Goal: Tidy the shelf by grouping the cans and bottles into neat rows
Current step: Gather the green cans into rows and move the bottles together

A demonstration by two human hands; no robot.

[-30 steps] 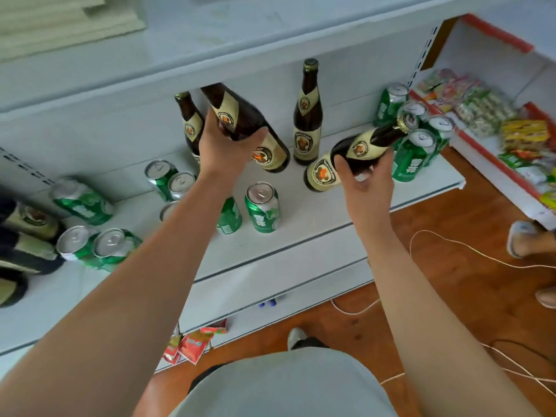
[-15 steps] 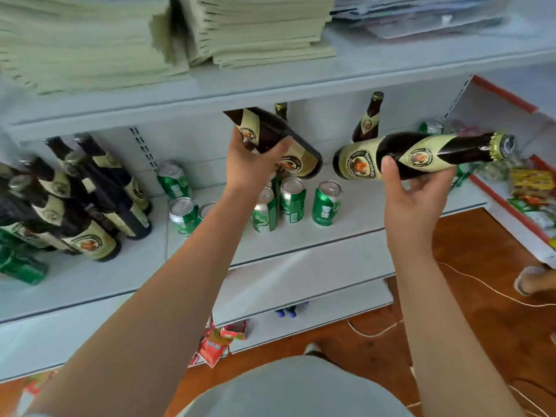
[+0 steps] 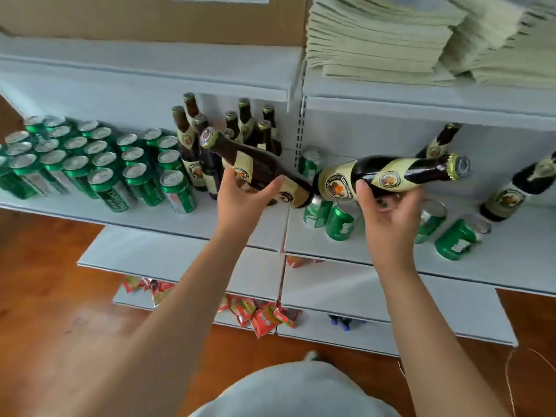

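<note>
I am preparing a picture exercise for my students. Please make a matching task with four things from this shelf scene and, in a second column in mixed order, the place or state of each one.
Things:
1. bottle in the left hand
2. bottle in the right hand
3. packed green cans
4. stack of pale green sheets

Places or states:
A. lies on the top shelf at the right
B. cap points to the right
C. stand upright in rows on the left of the shelf
D. cap points up and to the left

Pairs: 1-D, 2-B, 3-C, 4-A
</note>
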